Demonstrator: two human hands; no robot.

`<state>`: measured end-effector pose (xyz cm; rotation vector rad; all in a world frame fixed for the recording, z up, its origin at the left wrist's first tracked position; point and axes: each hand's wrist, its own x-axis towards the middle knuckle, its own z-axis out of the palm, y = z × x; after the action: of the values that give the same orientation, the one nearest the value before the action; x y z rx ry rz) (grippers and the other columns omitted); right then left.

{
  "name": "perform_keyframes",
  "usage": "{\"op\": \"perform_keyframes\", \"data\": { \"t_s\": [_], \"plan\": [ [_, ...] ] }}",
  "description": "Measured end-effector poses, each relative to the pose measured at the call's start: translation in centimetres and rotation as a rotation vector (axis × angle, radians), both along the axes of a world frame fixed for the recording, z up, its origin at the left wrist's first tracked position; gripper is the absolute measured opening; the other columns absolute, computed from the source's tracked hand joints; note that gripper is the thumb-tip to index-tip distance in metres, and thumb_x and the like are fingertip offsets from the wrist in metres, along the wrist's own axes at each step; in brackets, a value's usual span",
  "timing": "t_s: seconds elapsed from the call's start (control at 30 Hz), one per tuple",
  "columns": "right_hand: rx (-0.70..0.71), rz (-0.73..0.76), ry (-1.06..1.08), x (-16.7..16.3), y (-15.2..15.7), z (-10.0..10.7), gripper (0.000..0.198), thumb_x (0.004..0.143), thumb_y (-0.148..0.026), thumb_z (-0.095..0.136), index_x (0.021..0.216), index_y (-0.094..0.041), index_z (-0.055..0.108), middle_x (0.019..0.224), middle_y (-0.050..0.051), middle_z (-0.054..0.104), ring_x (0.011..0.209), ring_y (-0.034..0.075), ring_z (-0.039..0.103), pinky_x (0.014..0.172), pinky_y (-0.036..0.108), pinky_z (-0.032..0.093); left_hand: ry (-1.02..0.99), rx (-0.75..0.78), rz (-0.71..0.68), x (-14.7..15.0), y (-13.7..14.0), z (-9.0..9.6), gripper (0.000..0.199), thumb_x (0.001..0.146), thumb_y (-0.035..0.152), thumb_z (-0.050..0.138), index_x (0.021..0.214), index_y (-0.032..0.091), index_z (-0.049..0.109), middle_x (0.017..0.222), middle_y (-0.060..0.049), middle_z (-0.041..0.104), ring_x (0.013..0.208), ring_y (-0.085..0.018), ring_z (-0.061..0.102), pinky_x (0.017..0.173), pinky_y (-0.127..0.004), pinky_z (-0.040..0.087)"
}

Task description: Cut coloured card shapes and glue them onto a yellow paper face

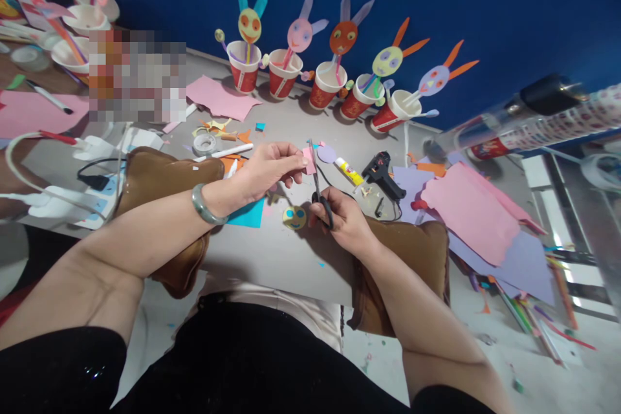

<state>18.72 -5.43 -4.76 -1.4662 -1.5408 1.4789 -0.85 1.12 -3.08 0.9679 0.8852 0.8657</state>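
Between its fingertips my left hand (276, 168) pinches a small piece of pink paper (309, 160) above the table. My right hand (342, 217) is closed round the black handles of a pair of scissors (324, 207). The blades point away from me and lie along the right edge of the pink piece. Whether they are cutting into it I cannot tell. Below, a yellow paper face (294, 217) with blue eyes lies on the table. A sheet of blue paper (247, 213) is partly under my left wrist.
Several red paper cups (323, 94) with rabbit-faced figures line the back wall. A black glue gun (384, 174) and a yellow glue stick (349, 171) lie right of my hands. Brown cushions (169, 174) sit under both arms. Pink sheets (470, 207) cover the right side; power strips (87, 200) stand left.
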Motion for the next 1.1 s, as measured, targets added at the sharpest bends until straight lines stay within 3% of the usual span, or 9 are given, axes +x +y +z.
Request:
{"op": "perform_keyframes", "data": {
  "t_s": [0.3, 0.57, 0.8, 1.1],
  "plan": [
    [0.029, 0.061, 0.033, -0.13, 0.3, 0.5, 0.066, 0.069, -0.085, 0.067, 0.08, -0.023, 0.046, 0.065, -0.002, 0.06, 0.055, 0.011, 0.047, 0.053, 0.026, 0.039, -0.044, 0.055, -0.042, -0.07, -0.01, -0.25, 0.013, 0.08, 0.021, 0.071, 0.074, 0.014, 0.063, 0.067, 0.001, 0.069, 0.052, -0.004, 0.058, 0.046, -0.015, 0.04],
    [0.055, 0.088, 0.069, 0.01, 0.25, 0.33, 0.065, 0.073, -0.084, 0.064, 0.083, -0.023, 0.045, 0.068, -0.001, 0.063, 0.054, 0.011, 0.049, 0.052, 0.027, 0.037, 0.013, 0.047, -0.086, 0.06, -0.1, -0.58, 0.012, 0.081, 0.022, 0.07, 0.077, 0.014, 0.064, 0.069, 0.0, 0.07, 0.055, -0.004, 0.059, 0.05, -0.015, 0.042],
    [0.064, 0.065, 0.081, -0.02, 0.35, 0.21, 0.065, 0.071, -0.084, 0.065, 0.082, -0.023, 0.047, 0.058, -0.006, 0.054, 0.051, 0.01, 0.046, 0.051, 0.026, 0.036, -0.018, 0.046, -0.086, 0.08, -0.19, -0.39, 0.01, 0.081, 0.018, 0.069, 0.074, 0.014, 0.063, 0.063, 0.002, 0.067, 0.051, -0.003, 0.057, 0.046, -0.014, 0.041],
    [0.072, 0.046, 0.05, 0.14, 0.17, -0.01, 0.06, 0.075, -0.081, 0.065, 0.081, -0.023, 0.048, 0.061, -0.004, 0.061, 0.053, 0.012, 0.051, 0.053, 0.027, 0.038, -0.01, 0.028, -0.071, 0.1, -0.16, -0.58, 0.012, 0.082, 0.019, 0.07, 0.075, 0.014, 0.063, 0.063, 0.002, 0.067, 0.051, -0.003, 0.058, 0.047, -0.013, 0.043]
  ]
}}
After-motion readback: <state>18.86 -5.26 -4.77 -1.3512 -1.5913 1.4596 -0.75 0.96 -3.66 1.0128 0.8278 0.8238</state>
